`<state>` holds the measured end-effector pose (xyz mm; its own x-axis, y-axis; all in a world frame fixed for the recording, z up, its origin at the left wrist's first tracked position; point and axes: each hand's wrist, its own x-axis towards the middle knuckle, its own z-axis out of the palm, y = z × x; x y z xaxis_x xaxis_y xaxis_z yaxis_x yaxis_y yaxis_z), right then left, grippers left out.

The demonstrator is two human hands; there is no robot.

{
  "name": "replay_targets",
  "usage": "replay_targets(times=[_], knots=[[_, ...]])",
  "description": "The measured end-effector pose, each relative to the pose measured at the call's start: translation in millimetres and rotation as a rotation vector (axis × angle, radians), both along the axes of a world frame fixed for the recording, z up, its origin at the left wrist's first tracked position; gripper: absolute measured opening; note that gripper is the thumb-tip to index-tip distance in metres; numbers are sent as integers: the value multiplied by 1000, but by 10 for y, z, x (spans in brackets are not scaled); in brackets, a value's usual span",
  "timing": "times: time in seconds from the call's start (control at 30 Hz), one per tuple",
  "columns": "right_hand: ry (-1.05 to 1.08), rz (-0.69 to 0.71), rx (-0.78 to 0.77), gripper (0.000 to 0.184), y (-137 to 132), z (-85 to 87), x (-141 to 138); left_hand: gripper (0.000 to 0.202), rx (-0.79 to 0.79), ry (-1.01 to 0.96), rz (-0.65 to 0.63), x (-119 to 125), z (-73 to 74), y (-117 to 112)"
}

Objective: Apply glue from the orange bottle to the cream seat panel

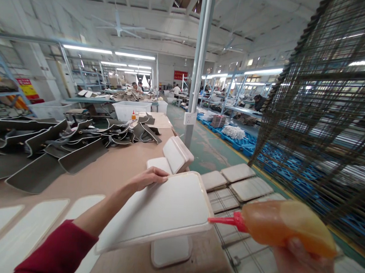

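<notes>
Seemingly light and stiff, the panel point(163, 209) is held at its far edge by the left hand point(148, 177), fingers curled over it; the soft bottle point(288, 227) is clasped tight in the right hand point(304, 267).

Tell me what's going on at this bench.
The person's left hand grips the far edge of a white panel, held tilted above the worktable. The right hand holds an orange squeeze bottle, its red nozzle at the panel's right edge. More white panels lie on the wire rack alongside; grey cut pieces are piled at left.
</notes>
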<state>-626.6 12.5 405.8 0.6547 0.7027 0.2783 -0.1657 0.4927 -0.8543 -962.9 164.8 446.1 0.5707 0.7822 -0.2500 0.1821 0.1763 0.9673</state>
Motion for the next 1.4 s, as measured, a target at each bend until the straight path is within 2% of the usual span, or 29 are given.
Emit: replay_targets(times=[0.1,0.27,0.37,0.47,0.7,0.87,1.17,1.4], knots=[[52,-32,39,46,-1,87,-55,35,-34,-26,67,13,-101,-4],[86,-106,83,41,32,78,-97,36,-79,-80,168,76,-274,-24],[104,-80,127,41,57,66,-108,36,-103,-83,212,121,-333,-49],[137,-88,105,43,80,66,-122,34,-135,-91,261,161,-372,-68],[67,14,148,50,143,75,-152,34,-192,-195,284,226,-474,-92],[109,30,117,58,187,16,-176,40,-215,-178,332,251,-483,-114],[169,35,41,51,258,-144,-278,43,-220,-178,361,292,-500,-89],[154,19,88,46,334,19,-250,46,-203,-109,354,243,-511,-65]])
